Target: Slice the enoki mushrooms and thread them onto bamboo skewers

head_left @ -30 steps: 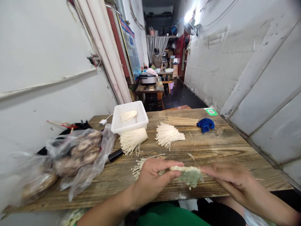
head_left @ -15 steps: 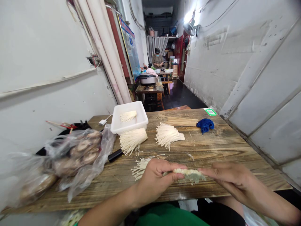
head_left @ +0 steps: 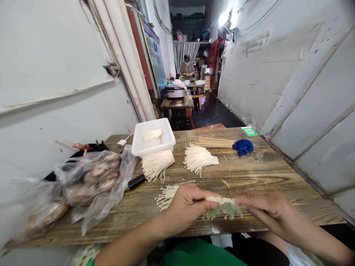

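Observation:
Near the table's front edge, my left hand pinches a small bunch of enoki mushrooms between thumb and fingers. The bunch's pale edge faces up and ragged greenish-white ends hang below. At its right end, the closed fingertips of my right hand touch it. They grip a thin skewer, hidden now by the hand. Loose enoki lies partly behind my left hand. Farther back are two fanned bunches, a left enoki bunch and a right enoki bunch.
A white plastic tub holds another enoki bunch. Bamboo skewers lie beside a blue cloth. A black handle and plastic bags of brown mushrooms occupy the left. Another person stands at a far table.
More of the bunch's hanging greenish-white ends now shows between my hands. The thin stick that stuck out right of my right hand is out of sight. The view has shifted slightly.

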`<state>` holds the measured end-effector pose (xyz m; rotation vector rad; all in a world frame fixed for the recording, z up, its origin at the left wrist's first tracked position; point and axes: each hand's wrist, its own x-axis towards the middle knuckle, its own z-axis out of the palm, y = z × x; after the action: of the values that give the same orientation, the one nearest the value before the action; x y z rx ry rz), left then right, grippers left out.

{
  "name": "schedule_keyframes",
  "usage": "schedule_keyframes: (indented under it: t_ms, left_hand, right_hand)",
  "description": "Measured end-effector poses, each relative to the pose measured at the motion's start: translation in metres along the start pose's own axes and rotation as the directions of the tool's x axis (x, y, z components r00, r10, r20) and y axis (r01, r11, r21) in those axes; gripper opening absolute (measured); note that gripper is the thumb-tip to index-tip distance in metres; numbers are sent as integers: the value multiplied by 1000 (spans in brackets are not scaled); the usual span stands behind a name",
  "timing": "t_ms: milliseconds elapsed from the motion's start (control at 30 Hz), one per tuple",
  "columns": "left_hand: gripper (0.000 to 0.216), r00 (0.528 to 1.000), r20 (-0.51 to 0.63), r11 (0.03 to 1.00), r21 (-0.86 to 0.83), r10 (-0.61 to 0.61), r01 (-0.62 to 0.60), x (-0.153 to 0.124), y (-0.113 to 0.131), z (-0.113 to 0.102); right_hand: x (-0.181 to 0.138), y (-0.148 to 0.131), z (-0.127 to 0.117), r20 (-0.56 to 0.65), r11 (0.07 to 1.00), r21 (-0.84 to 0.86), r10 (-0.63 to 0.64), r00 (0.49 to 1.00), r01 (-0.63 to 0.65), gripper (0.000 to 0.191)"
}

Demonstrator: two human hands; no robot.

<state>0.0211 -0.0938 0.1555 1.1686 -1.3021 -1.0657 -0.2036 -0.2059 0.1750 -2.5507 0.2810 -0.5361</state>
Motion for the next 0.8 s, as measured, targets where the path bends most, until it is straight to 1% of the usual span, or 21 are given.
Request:
schedule_keyframes:
  t_ms: [100,200,400,467,567,633,700,800]
  left_hand:
    - [20,1000,-9,999,-43,-26,25,1,0,1]
    - [20,998,-17,994,-92,-54,52,2,-1,0]
    - [17,998,-10,990,-122,-67,65,3,-3,0]
    - [17,996,-3,986,-143,-85,84,4,-2,0]
    - [17,994,-31,980,-177,-102,95,7,-2,-1]
    - [17,994,-43,980,-178,-99,89,9,-3,-6]
    - [19,992,-61,975,-200,-110,96,11,-7,-13]
    - [27,979,-137,951,-289,-153,108,15,-14,-25]
  right_hand:
    - [2,-2,2,-7,999,7,52,999,-52,25]
    - [4,-1,3,-3,997,12,71,997,-71,21]
    - [8,-4,8,22,993,47,105,994,-106,18]
    - [11,-6,10,9,993,51,108,994,-108,19]
    - [15,-7,12,-22,993,50,106,994,-105,20]
    - [17,-4,12,-41,996,18,93,995,-92,20]
    - [16,3,9,-76,996,-57,67,995,-71,24]
    - [12,14,3,-129,987,-156,28,991,-48,25]
